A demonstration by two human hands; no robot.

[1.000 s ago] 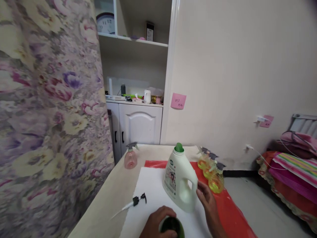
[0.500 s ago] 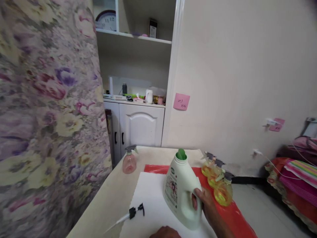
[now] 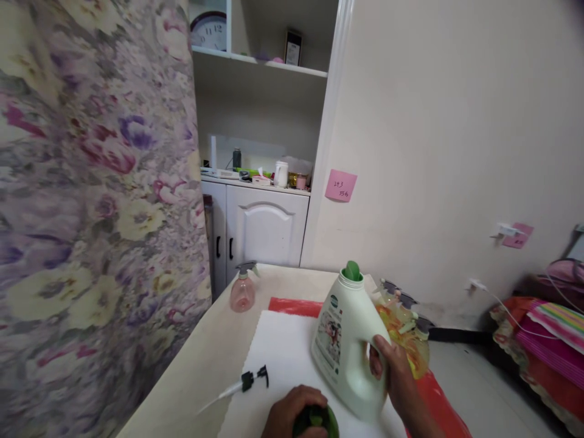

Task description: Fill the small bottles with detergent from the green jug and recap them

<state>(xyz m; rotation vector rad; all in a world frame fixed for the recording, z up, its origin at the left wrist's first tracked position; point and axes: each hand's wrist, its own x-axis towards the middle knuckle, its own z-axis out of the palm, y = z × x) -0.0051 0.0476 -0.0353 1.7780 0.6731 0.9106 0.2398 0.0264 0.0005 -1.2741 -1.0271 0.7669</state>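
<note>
My right hand (image 3: 395,372) is wrapped round the handle of a pale green detergent jug (image 3: 349,340) with a green spout, holding it tilted above the white sheet (image 3: 278,359). My left hand (image 3: 292,411) is closed over a dark green cap or cup (image 3: 319,421) at the bottom edge, just left of the jug's base. A loose black pump head with a clear tube (image 3: 241,383) lies on the sheet to the left of my left hand.
A pink spray bottle (image 3: 241,288) stands on the cream table (image 3: 201,371). Several yellow spray bottles (image 3: 406,328) stand on a red mat (image 3: 292,305) behind the jug. A flowered curtain (image 3: 91,213) hangs left, a white cabinet (image 3: 262,228) behind, bedding (image 3: 547,322) right.
My right hand moved from beside the jug to gripping its handle, and the jug has lifted and tilted. My left hand dropped low, then came back up with the green cap.
</note>
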